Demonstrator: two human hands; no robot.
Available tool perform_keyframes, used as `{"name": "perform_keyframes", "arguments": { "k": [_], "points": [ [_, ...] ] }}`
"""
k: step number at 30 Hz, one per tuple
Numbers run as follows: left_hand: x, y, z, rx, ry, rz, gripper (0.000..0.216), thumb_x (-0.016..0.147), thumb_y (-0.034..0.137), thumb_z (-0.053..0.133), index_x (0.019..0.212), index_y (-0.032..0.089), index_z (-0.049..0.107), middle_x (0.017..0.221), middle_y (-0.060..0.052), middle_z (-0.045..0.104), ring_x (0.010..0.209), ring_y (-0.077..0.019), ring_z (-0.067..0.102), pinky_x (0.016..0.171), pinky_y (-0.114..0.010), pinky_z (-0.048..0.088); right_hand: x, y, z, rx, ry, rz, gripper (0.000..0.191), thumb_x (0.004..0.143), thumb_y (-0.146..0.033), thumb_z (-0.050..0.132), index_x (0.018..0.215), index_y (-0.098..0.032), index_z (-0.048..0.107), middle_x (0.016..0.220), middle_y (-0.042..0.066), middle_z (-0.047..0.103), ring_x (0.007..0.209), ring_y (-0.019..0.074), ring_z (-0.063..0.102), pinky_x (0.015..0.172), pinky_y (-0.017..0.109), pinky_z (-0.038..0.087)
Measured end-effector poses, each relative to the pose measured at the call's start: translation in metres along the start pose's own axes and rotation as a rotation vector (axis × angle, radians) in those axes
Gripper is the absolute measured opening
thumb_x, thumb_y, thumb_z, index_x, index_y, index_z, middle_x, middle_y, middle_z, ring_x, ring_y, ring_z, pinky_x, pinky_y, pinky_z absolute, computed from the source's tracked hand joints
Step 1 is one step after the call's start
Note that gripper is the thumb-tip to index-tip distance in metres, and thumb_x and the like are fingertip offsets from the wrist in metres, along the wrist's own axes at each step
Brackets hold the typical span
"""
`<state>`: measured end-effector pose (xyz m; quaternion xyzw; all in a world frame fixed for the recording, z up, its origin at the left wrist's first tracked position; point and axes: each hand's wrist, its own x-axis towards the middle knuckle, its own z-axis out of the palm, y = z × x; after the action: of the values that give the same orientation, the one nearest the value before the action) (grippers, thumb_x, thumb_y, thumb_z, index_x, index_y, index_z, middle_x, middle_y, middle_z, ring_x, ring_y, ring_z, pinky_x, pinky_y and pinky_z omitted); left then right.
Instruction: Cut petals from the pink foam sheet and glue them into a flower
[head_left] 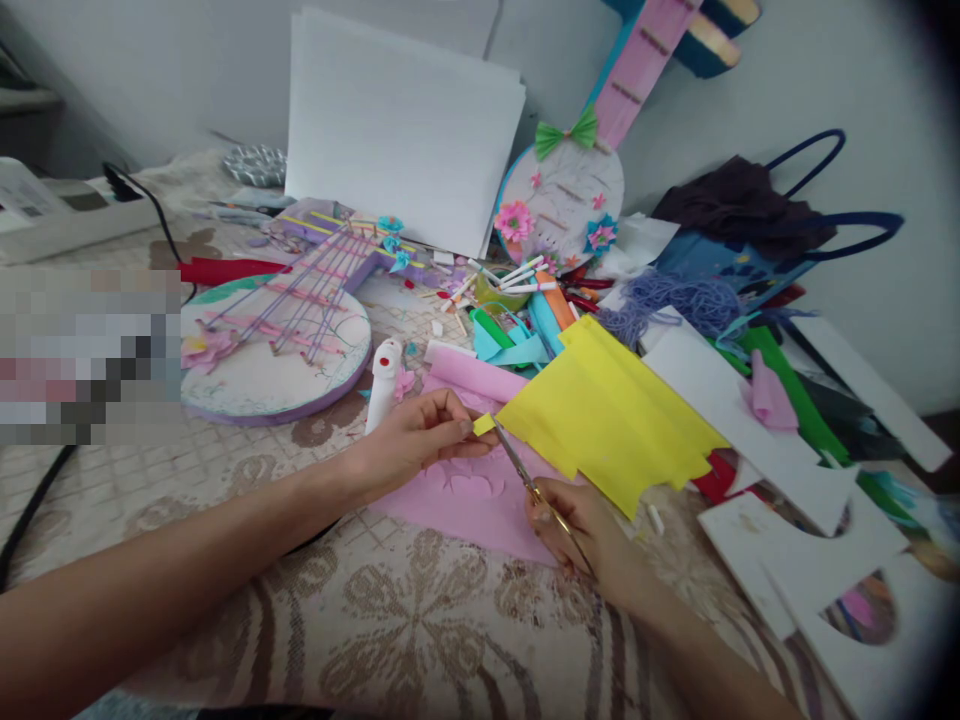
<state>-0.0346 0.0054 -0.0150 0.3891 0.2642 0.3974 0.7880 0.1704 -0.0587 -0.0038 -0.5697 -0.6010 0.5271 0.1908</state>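
My left hand (420,440) pinches a small piece of yellow paper (484,425) between thumb and fingers. In my right hand (574,525) are gold-handled scissors (534,490), their blades pointing up and left with the tips at the yellow piece. Whether the blades are parted I cannot tell. Under both hands lies a pink sheet (450,505) with small pink cut-outs on it. A larger yellow sheet (615,410) with notched edges lies just right of the scissors. Behind my left hand stands a white glue gun (385,375), partly hidden.
A round stringed craft instrument (292,380) lies at the left; another (562,195) leans on the wall. White board (405,130) stands behind. Purple yarn (675,305), a blue bag (735,260) and white cut-out boards (802,540) crowd the right. A black cable (45,500) crosses the left.
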Motion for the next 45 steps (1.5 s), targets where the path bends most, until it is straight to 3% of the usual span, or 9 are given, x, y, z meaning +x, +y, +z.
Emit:
{"name": "perform_keyframes", "arguments": {
  "k": [7,11,22,35,45],
  "points": [
    [0.0,0.0,0.0,-0.008,-0.005,0.003,0.014,0.078,0.017,0.061,0.071,0.014,0.048,0.086,-0.005,0.067,0.086,-0.0158,0.065,0.09,-0.035,0.047,-0.001,0.0,-0.001,0.015,-0.03,-0.077,0.045,0.075,-0.06,0.049,0.06,-0.019,0.039,0.048,-0.007,0.031,0.04,0.0064,0.027,0.036,0.019,0.022],
    [0.0,-0.001,-0.001,-0.019,-0.021,-0.008,0.013,0.08,0.016,0.058,0.073,0.013,0.048,0.087,-0.006,0.067,0.087,-0.0162,0.065,0.089,-0.035,0.047,-0.004,0.003,-0.001,0.099,-0.109,-0.071,0.047,0.078,-0.064,0.042,0.067,-0.019,0.041,0.051,-0.007,0.031,0.04,0.0069,0.028,0.036,0.02,0.027],
    [-0.001,0.001,0.004,-0.028,0.031,-0.009,0.016,0.078,0.016,0.06,0.07,0.014,0.046,0.083,-0.006,0.067,0.083,-0.0156,0.065,0.087,-0.034,0.048,-0.001,0.006,0.002,0.038,-0.026,-0.068,0.051,0.075,-0.068,0.041,0.06,-0.02,0.036,0.047,-0.009,0.026,0.037,0.0059,0.027,0.035,0.02,0.023],
    [-0.001,0.0,0.004,-0.029,0.021,0.009,0.016,0.077,0.017,0.061,0.07,0.013,0.047,0.084,-0.005,0.066,0.084,-0.0148,0.065,0.089,-0.035,0.047,0.0,0.009,0.002,-0.01,0.004,-0.029,0.041,0.08,-0.054,0.049,0.059,-0.02,0.038,0.044,-0.008,0.031,0.036,0.0061,0.03,0.034,0.018,0.025],
    [-0.001,0.0,0.004,-0.037,0.03,-0.012,0.017,0.077,0.017,0.062,0.069,0.013,0.047,0.081,-0.004,0.066,0.082,-0.0152,0.065,0.085,-0.033,0.049,-0.004,0.01,0.001,0.137,-0.103,-0.073,0.044,0.081,-0.06,0.042,0.065,-0.019,0.038,0.05,-0.008,0.032,0.038,0.0057,0.029,0.035,0.018,0.026]
  ]
}}
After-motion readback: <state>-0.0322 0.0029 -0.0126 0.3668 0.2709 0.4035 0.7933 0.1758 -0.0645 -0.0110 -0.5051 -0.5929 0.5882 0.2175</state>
